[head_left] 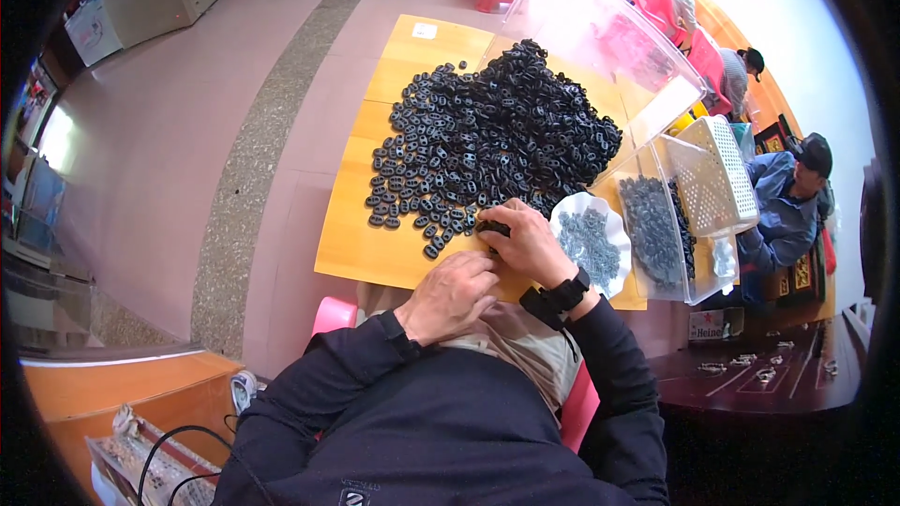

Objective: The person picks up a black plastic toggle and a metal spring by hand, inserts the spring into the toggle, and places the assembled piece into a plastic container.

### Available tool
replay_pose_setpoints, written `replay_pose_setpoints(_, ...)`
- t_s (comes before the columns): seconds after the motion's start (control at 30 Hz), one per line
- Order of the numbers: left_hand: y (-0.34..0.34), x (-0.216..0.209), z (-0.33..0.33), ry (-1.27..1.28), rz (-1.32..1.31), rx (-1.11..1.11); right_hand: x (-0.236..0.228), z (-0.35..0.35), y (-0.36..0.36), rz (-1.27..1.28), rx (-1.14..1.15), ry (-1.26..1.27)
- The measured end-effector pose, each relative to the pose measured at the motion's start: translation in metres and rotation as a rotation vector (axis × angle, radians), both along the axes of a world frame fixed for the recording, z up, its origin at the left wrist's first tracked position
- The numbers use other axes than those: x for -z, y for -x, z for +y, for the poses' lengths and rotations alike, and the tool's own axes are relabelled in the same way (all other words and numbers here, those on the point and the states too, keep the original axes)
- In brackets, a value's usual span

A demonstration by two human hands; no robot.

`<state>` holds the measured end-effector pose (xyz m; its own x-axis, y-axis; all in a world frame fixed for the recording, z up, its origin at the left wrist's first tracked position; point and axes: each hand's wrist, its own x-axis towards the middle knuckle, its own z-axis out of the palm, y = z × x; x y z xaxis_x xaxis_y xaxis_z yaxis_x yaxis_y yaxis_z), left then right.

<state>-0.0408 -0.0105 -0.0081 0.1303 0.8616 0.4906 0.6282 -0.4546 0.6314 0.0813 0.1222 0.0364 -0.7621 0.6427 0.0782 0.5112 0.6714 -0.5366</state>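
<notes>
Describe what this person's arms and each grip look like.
The left grip and right grip are ordinary human hands, without gloves. The left sleeve and right sleeve are long and very dark, near black. A black wristband circles the right wrist.

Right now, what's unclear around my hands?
In the head view:
Anything inside the left hand: hidden by its curled fingers.
Anything beneath the right hand: hidden by its back.
Lower layers of black two-hole pieces: covered by upper ones.
Shapes of grey parts in the scalloped white dish: too small.
</notes>
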Motion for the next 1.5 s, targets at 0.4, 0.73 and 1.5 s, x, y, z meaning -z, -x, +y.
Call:
replay_pose_setpoints(0.4,0.0,-0.007,-0.003,-0.013,-0.002,0.009,-0.007,-0.003,-0.017,0.131,-0.01,0.027)
replay_pose_setpoints(0.73,0.0,-0.007,0.001,-0.04,-0.005,0.038,0.012,-0.008,-0.036,0.31,0.022,-0.105)
replay_pose_setpoints(1.5,-0.002,-0.007,-0.001,-0.021,-0.098,-0.084,0.025,-0.044,-0.044,0.172,0.028,-0.261)
